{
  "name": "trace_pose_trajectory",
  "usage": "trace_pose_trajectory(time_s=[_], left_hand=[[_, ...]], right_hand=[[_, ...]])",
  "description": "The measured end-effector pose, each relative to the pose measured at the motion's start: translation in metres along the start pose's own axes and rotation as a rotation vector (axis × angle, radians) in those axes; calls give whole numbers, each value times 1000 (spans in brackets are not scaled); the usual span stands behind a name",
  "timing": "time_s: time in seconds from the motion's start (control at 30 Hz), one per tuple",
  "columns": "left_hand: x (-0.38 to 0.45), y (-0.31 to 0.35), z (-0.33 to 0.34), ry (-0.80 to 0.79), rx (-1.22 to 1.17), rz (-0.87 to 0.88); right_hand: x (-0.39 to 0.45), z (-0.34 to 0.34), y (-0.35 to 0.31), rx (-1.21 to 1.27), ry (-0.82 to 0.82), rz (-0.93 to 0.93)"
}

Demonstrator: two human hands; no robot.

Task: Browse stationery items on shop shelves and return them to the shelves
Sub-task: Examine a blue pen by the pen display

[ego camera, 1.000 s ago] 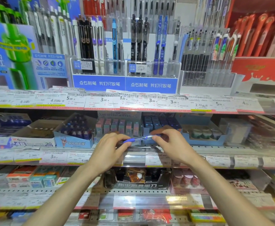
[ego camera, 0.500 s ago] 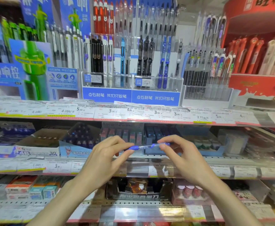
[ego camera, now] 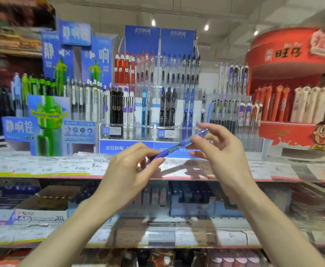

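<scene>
Shop shelving fills the view, much of it smeared by motion blur. Along the top shelf (ego camera: 42, 175) runs a strip of price labels, and on it stands a clear acrylic pen display (ego camera: 154, 112) with a blue front panel, holding upright rows of black, blue, white and red pens. To its left a blue and green promotional stand (ego camera: 48, 120) rises, and to the right sits a red display unit (ego camera: 290, 105) with orange and cream pens and a cartoon figure on its front. On the shelf below, open cardboard boxes (ego camera: 40, 207) and blue trays of small stationery sit in a row, too blurred to tell apart

Both bare forearms reach up from the bottom of the view. Between the 2 hands is 1 blue pen (ego camera: 174, 148), held in the air in front of the blue panel and tilted, its right end higher than its left. The left hand (ego camera: 128, 173) pinches the lower, darker end between thumb and curled fingers. The right hand (ego camera: 221, 151) pinches the upper part between thumb and forefinger, its other fingers loosely spread and curved above the barrel. The pen touches no shelf or rack
</scene>
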State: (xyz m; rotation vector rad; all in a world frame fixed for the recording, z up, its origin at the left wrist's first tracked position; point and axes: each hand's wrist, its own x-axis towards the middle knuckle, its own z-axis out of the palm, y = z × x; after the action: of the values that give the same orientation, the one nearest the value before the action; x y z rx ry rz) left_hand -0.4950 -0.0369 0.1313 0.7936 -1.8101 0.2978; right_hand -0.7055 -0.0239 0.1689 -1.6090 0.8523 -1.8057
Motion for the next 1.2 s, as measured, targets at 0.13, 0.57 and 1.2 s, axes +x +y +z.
trace_pose_trajectory(time_s=[0.13,0.57,1.2], left_hand=[[22,-4,11,-14,39,-95],[61,-26,31,-1,354,87],[63,-31,41,-1,358,31]], right_hand=[[31,18,-4,119,79,34],[99,29,-35,-275,154,-221],[120,40,-30,-778,165,-420]])
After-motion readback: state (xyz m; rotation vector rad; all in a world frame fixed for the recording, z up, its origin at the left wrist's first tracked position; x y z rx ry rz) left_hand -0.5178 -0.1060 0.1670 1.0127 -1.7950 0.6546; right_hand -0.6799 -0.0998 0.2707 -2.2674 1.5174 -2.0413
